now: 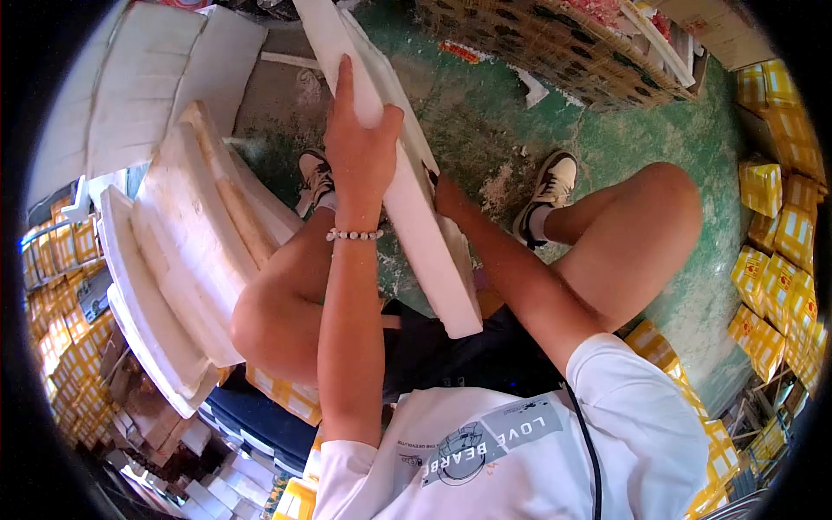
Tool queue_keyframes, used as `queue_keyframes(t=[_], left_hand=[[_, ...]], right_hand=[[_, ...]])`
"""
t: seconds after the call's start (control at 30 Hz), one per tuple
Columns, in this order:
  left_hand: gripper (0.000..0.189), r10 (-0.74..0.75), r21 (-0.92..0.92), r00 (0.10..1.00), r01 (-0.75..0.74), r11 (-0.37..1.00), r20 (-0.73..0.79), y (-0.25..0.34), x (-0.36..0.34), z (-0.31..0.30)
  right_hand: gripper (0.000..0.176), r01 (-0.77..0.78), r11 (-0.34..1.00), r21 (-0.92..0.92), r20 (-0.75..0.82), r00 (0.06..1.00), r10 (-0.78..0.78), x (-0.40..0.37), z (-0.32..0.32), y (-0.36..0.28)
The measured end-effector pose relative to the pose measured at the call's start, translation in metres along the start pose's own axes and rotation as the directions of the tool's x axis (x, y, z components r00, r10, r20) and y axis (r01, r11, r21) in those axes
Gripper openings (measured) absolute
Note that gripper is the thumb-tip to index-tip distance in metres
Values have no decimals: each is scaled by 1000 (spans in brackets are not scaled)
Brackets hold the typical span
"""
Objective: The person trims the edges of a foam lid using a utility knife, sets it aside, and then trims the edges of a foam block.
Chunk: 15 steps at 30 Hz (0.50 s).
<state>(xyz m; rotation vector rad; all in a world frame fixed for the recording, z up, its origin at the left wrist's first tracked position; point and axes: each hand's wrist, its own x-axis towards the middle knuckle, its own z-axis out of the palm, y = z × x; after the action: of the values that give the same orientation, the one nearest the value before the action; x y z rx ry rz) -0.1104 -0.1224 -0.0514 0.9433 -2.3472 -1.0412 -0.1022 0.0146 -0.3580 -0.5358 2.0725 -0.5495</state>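
Note:
A long white foam slab [425,251] stands on edge, slanting across the middle from the top to my lap. My left hand [360,156], with a beaded bracelet at the wrist, grips its upper part. The index finger lies stretched along the foam and the thumb sits toward the right side. At the slab's right side is my right hand [449,198], closed, with a small dark object [431,176] showing at its fingers. What that object is I cannot make out, as the slab hides part of the hand.
White foam pieces [186,225] lean in a stack by my left knee, with more foam blocks [143,78] behind. A large cardboard box [563,52] stands ahead. Yellow-taped boxes [780,277] are piled at right and left. Foam crumbs litter the green floor [685,286].

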Motion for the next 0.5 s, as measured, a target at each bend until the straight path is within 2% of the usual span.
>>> queue_keyframes(t=[0.1, 0.17, 0.2, 0.27, 0.37, 0.4, 0.5], left_hand=[[80, -6, -62, 1000, 6, 998, -2, 0, -1, -5], [80, -25, -94, 1000, 25, 995, -1, 0, -2, -6], [80, -8, -73, 1000, 7, 997, -16, -1, -1, -6], [80, 8, -55, 1000, -9, 998, -28, -1, 1, -4], [80, 7, -81, 1000, -7, 997, 4, -2, 1, -1], [79, 29, -40, 1000, -29, 999, -7, -4, 2, 0], [79, 23, -9, 1000, -23, 1000, -4, -4, 0, -1]], right_hand=[[57, 53, 996, 72, 18, 998, -54, 1, -12, -7], [39, -39, 997, 63, 91, 995, 34, -4, -19, -11], [39, -38, 997, 60, 86, 996, 33, -7, -21, -10], [28, 43, 999, 32, -2, 999, -43, -17, -21, -6], [29, 53, 998, 27, -12, 999, -53, -28, -12, 4], [29, 52, 998, 27, -13, 999, -51, -26, -9, 7], [36, -6, 993, 118, -4, 1000, 6, -20, -2, 7]])
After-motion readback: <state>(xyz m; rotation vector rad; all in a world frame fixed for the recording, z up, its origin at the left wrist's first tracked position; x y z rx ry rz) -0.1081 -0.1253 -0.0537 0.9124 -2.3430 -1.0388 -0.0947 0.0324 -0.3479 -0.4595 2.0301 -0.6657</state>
